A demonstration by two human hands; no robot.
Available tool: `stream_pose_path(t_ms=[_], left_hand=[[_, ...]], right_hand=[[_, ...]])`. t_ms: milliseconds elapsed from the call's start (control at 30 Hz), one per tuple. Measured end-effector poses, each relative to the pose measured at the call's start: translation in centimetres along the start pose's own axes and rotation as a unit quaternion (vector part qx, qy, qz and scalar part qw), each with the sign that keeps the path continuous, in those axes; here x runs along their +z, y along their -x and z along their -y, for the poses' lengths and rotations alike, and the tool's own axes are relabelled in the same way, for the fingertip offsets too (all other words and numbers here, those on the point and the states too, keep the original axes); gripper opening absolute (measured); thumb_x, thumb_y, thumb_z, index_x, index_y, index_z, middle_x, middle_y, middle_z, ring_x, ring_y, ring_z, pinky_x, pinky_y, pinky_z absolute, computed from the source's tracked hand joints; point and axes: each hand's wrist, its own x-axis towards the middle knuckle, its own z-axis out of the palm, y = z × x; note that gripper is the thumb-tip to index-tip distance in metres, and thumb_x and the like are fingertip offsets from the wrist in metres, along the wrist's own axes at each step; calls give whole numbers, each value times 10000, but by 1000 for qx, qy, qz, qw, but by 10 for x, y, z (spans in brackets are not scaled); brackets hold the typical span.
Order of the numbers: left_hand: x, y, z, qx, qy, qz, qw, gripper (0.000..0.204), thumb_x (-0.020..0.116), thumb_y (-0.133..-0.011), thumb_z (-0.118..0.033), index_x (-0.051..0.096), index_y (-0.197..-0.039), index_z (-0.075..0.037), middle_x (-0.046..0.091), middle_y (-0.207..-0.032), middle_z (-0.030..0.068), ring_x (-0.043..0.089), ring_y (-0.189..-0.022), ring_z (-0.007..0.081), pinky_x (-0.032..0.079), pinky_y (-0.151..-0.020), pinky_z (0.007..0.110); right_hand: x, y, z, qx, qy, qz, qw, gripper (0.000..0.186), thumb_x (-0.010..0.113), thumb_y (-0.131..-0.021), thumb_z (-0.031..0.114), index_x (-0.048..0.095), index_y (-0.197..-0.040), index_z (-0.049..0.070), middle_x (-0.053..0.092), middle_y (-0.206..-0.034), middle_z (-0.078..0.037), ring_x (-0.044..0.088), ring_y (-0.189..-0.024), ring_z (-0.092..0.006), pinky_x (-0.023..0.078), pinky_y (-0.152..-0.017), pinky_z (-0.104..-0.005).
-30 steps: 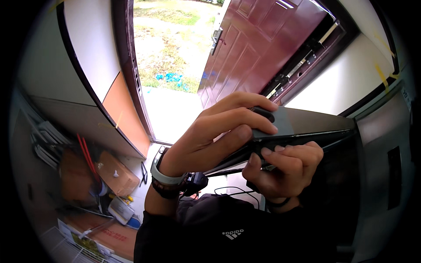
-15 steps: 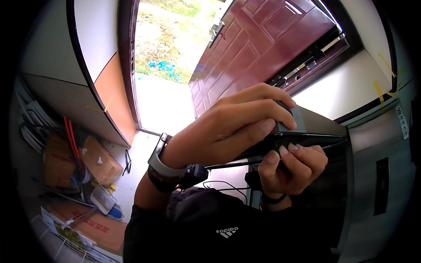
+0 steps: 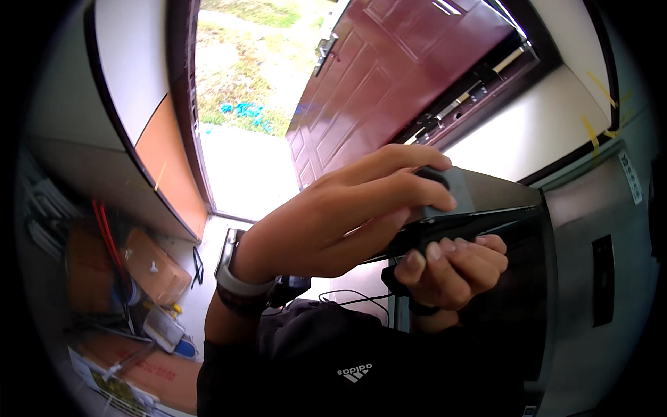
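In front of me is a long, dark, box-like thing with a grey end piece; its exact kind is unclear. My left hand, wearing a grey-strapped watch, curls its fingers over that grey end. A rounded black part shows between those fingers. Just below the dark lower edge, my right hand is closed, thumb and fingertips drawn together. Whatever the right fingertips pinch is hidden. A black band circles the right wrist.
A dark red door stands open onto grass. At right is a grey metal cabinet. Cardboard boxes, red-handled tools and a wire rack crowd the left. A black cable hangs below my hands.
The view has shifted slightly, so the surroundings sit further left. My left fingers have moved a little on the grey end, showing more of the black part. The right hand stays closed beneath.
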Motion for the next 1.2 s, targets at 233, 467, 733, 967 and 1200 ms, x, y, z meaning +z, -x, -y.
stream_pose_path(t_ms=[233,467,733,967,1200], left_hand=[[5,-3,-1,-9,-17,-8,1000,302,406,-920,18,589,-1158,-18,470,-1336,276,507,-1228,371,402,-1025,458],[4,-1,-5,-47,-4,-7,999,335,459,-865,49,605,-1155,-30,444,-1359,270,499,-1249,385,422,-1020,465],[3,-4,-4,-50,10,16,999,681,688,-610,103,557,-1255,-73,373,-1431,229,479,-1273,386,438,-1018,429],[3,1,-4,-58,34,30,997,737,740,-617,77,507,-1298,-83,328,-1450,234,425,-1316,390,408,-1050,450],[29,3,-11,-54,-215,-52,974,922,831,-641,-5,336,-1415,-76,306,-1457,265,411,-1310,409,428,-1029,457]], right_hand=[[-1,6,4,62,-18,-3,998,173,716,-838,369,561,-899,325,496,-932,167,436,-926,-13,330,-894,-254],[8,9,6,62,-37,-47,996,188,706,-821,384,547,-833,285,458,-885,111,443,-871,-72,377,-857,-287],[-10,9,-3,94,-45,41,994,148,732,-805,376,649,-925,354,554,-1019,168,471,-987,-42,348,-925,-300],[-19,9,-12,124,1,130,984,313,713,-831,333,655,-1133,393,564,-1167,133,480,-1120,-83,295,-1092,-371],[-9,-4,-23,162,-24,152,975,322,577,-924,380,618,-1232,295,649,-1198,18,596,-1104,-143,315,-1083,-425]])
